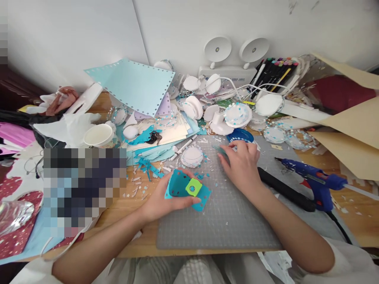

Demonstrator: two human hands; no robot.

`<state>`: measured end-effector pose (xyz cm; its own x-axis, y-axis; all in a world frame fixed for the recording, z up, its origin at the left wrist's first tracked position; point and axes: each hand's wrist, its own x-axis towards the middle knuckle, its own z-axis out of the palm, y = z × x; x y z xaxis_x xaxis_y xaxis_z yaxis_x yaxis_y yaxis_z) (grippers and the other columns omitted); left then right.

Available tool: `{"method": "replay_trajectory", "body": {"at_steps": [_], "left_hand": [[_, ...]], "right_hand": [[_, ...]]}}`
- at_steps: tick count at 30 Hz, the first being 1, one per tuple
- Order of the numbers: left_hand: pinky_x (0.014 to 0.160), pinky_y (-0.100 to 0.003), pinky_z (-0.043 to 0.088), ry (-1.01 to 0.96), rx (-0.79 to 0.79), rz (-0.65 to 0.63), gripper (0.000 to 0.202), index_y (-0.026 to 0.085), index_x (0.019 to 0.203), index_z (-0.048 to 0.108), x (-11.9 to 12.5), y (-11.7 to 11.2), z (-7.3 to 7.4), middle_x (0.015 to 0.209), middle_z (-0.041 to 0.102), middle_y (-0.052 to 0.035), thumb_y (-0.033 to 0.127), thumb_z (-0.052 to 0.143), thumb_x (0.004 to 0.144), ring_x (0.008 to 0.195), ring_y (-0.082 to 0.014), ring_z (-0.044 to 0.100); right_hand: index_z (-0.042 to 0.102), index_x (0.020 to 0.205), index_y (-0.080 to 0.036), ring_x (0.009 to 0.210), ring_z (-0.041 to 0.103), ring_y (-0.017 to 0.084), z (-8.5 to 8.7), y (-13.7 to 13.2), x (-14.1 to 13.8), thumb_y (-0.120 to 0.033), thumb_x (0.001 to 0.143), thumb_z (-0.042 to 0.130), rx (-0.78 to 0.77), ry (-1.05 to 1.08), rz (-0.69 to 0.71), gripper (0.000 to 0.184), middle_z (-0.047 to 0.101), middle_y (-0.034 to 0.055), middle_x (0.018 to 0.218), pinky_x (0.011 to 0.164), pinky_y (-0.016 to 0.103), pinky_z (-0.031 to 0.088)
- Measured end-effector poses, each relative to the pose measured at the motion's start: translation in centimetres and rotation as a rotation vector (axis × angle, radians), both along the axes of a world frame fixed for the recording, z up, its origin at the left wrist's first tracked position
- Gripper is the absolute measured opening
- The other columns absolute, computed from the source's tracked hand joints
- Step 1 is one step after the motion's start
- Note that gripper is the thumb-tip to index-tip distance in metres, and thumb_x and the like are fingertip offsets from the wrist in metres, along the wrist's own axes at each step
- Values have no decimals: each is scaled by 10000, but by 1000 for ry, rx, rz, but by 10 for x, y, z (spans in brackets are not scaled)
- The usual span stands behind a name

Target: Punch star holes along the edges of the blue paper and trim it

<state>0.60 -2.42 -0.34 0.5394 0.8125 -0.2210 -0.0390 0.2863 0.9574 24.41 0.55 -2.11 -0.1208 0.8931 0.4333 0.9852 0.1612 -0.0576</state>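
My left hand (166, 201) is closed round a folded teal paper piece (180, 187) punched with small holes, with a small green hole punch (194, 187) clamped on its edge. The paper rests on the grey cutting mat (225, 221). My right hand (241, 165) lies further back on the mat, fingers curled over a thin pale-green strip (220, 150) beside a blue round lid (240, 135). Whether that hand grips the strip is unclear. Teal paper bits litter the mat between the hands.
A blue glue gun (314, 181) and a black rod (284, 189) lie right of the mat. White paper discs (192, 156), a paper cup (99, 135), light-blue perforated sheets (136, 85), markers (275, 71) and brown card (352, 118) crowd the back of the wooden table.
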Motion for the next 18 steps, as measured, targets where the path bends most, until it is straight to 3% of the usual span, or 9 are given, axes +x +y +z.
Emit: {"method": "replay_trajectory", "body": {"at_steps": [6, 8, 12, 15, 18], "left_hand": [[856, -356, 496, 17, 68, -19, 420, 184, 1034, 532, -4, 1, 3, 1088, 648, -85, 215, 768, 688, 1056, -253, 604], [841, -347, 501, 35, 81, -18, 428, 180, 1045, 537, -5, 1, 4, 1088, 651, -85, 218, 767, 687, 1040, -251, 610], [822, -323, 501, 83, 151, -16, 408, 190, 1043, 581, -6, 3, 2, 1050, 667, -60, 222, 767, 681, 979, -231, 626], [833, -326, 497, 80, 169, -28, 410, 195, 1066, 588, -6, 3, 2, 1071, 664, -65, 231, 758, 695, 991, -233, 620], [871, -329, 485, 41, 179, 1, 388, 197, 1057, 579, -4, 4, 4, 1132, 640, -72, 214, 743, 706, 1045, -231, 598]], "right_hand": [[656, 872, -187, 953, 436, 328, -1, 2, 0, -239, 862, 554, 40, 20, 15, 115, 564, 146, 1020, 726, 472, 373], [626, 898, -202, 978, 481, 311, 3, 2, -1, -237, 870, 559, 117, 159, 86, 80, 605, 121, 1018, 793, 486, 381], [566, 992, -237, 967, 593, 238, 9, -7, -6, -165, 883, 537, 199, 632, 357, 134, 658, 70, 983, 881, 443, 439], [565, 1015, -255, 844, 624, 207, 13, -17, -10, -187, 876, 562, 93, 865, 492, 155, 649, 54, 911, 753, 376, 505], [591, 1029, -268, 701, 604, 164, 18, -26, -10, -282, 868, 597, -170, 929, 565, 162, 650, 42, 887, 591, 294, 500]]}}
